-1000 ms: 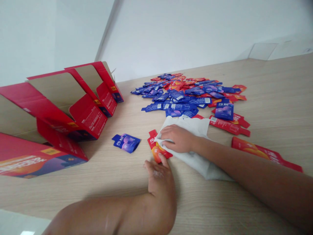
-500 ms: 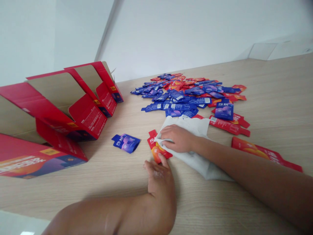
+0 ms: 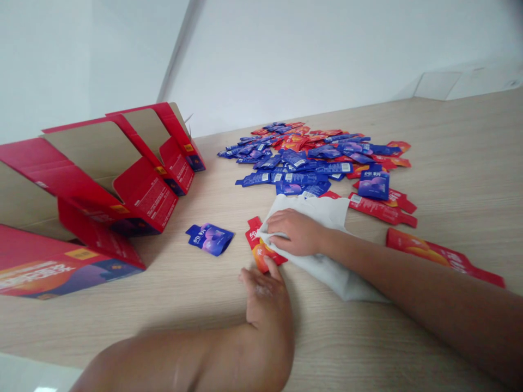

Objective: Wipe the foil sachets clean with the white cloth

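A red and orange pouch lies flat on the wooden table. My left hand rests at its near edge, fingertips pressed on the pouch, fingers together. My right hand lies on a white cloth, fingers curled and pressing the cloth's corner down onto the pouch. A single blue pouch lies to the left of both hands.
A heap of blue and red pouches covers the table behind my right hand. A long red pouch lies at the right. Several open red cardboard boxes stand on the left side.
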Available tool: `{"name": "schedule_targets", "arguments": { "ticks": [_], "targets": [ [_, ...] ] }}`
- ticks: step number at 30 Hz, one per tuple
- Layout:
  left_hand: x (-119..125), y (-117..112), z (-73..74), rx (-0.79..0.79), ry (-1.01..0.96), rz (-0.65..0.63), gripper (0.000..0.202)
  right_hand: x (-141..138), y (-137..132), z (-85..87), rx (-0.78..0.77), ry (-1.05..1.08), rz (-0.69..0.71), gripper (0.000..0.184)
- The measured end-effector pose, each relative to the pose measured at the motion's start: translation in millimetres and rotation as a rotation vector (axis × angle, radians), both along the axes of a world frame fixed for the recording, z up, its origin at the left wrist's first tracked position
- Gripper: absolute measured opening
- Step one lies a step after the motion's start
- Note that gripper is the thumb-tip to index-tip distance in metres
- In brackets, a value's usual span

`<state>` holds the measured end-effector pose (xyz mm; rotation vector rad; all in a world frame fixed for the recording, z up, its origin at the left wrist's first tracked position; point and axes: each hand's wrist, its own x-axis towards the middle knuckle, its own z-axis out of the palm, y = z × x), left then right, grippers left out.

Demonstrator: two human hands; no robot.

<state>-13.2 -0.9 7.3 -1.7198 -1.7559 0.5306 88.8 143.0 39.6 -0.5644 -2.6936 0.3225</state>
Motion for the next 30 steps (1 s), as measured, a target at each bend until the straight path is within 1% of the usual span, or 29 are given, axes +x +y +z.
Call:
{"name": "schedule_targets", "arguments": {
  "ticks": [4,11,18,20,22,24,27,30],
  "targets": [
    [-2.2,0.1,0.8,-0.010,-0.026,-0.041,0.048,0.3,-0.9,1.6,0.006,-0.010,-0.005,0.016],
    [-2.8,0.9,4.2,-0.005,-0.094,-0.041,0.047,-3.2,-10.3,4.9,0.001,0.026,0.078,0.014],
    [-1.7,0.2,-0.7,0.011,-0.212,-0.025,0.048,0.6,0.3,0.0,-0.014,0.015,0.019,0.016],
    [-2.0,0.1,-1.5,0.019,-0.194,-0.021,0.048,1.5,1.4,0.0,-0.014,0.015,0.017,0.016],
    [-2.3,0.1,-1.0,0.023,-0.130,-0.013,0.047,1.4,-0.5,1.2,-0.005,0.019,0.026,0.016],
    [-2.9,0.1,0.1,0.016,-0.064,-0.019,0.046,0.5,-4.9,3.0,0.003,0.026,0.055,0.015],
    [-2.7,0.2,-0.3,0.000,-0.014,-0.048,0.046,-1.7,-11.4,4.7,0.006,0.046,0.110,0.014],
    [-0.1,0.7,-4.9,0.014,0.016,-0.003,0.046,-2.6,-11.5,3.8,0.006,0.055,0.110,0.014]
  ]
}}
